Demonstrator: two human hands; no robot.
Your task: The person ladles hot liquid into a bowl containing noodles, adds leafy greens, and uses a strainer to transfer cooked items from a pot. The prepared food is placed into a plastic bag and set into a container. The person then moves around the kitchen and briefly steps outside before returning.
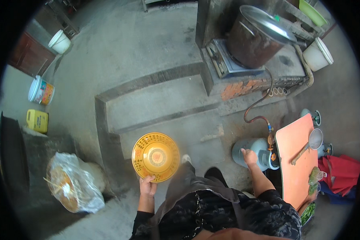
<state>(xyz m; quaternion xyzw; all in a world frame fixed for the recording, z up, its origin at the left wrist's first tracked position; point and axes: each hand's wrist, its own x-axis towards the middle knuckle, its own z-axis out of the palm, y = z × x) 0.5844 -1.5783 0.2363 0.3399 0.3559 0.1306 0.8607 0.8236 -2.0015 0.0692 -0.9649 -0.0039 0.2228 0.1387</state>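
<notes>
My left hand (148,184) grips the near rim of a yellow bowl (164,154), its thumb over the edge. The bowl has dark characters around its inside and a reddish mark at the bottom; no food shows in it. My right hand (250,156) appears in front of a grey-blue gas cylinder (238,153), fingers curled with nothing seen in them. Whether it touches the cylinder is unclear. A hose (249,111) runs from the cylinder's regulator to a gas stove (223,57). On that stove sits a large lidded stockpot (252,45).
A low concrete step (156,78) lies ahead. At left stands a plastic-covered container (87,180), with a yellow jerrycan (37,120) and buckets (60,42) beyond. On my right, an orange-topped table (297,177) holds a long-handled strainer (315,139) and bagged greens (315,175).
</notes>
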